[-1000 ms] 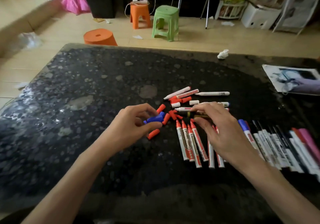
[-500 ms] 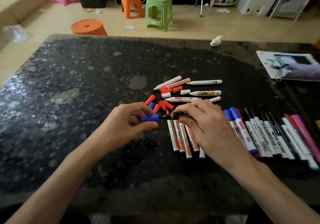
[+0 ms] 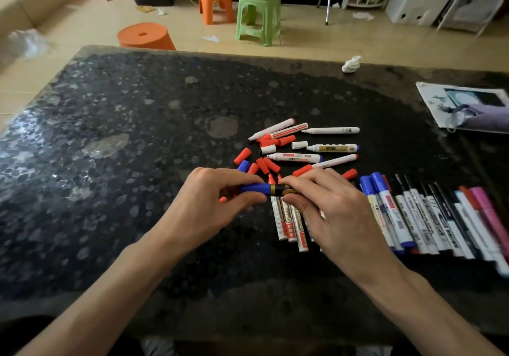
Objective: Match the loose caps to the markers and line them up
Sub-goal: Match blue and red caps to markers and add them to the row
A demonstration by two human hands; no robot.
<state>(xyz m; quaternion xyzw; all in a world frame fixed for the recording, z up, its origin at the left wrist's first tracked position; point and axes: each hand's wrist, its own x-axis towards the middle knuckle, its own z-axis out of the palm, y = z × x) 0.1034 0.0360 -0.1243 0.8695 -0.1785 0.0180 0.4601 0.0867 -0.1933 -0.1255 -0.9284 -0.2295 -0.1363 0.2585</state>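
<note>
1. My left hand [image 3: 217, 207] pinches a blue cap [image 3: 254, 189], thumb under, fingers over, at frame centre.
2. My right hand [image 3: 330, 212] grips a dark marker [image 3: 282, 190] with a gold band, lying horizontal. The cap sits on its left end; I can't tell if it is fully seated.
3. Both hands meet just above the table [image 3: 110, 190], over the heads of the red markers [image 3: 289, 223].
4. Those red markers lie side by side under my right hand, tips pointing up-frame, at least two of them uncapped.
5. Just above my hands: loose red caps [image 3: 264, 165], scattered, plus one spare blue cap [image 3: 243, 166] touching them at the left.
6. Two white caps [image 3: 283, 147] lie a bit further up, among the uncapped markers [image 3: 311, 146].
7. The uncapped markers lie roughly horizontal above centre, one with a blue end, the others red or plain white.
8. Right of my right hand: the capped row [image 3: 429, 218], parallel, caps up-frame. Two blue first, then black, then red and pink at the right edge.
9. Upper right of the table: a printed sheet [image 3: 440, 99]. A crumpled tissue [image 3: 351, 64] sits at the far edge.
10. On the floor, top of frame: a green stool [image 3: 259, 11] and two orange stools [image 3: 179, 14].
</note>
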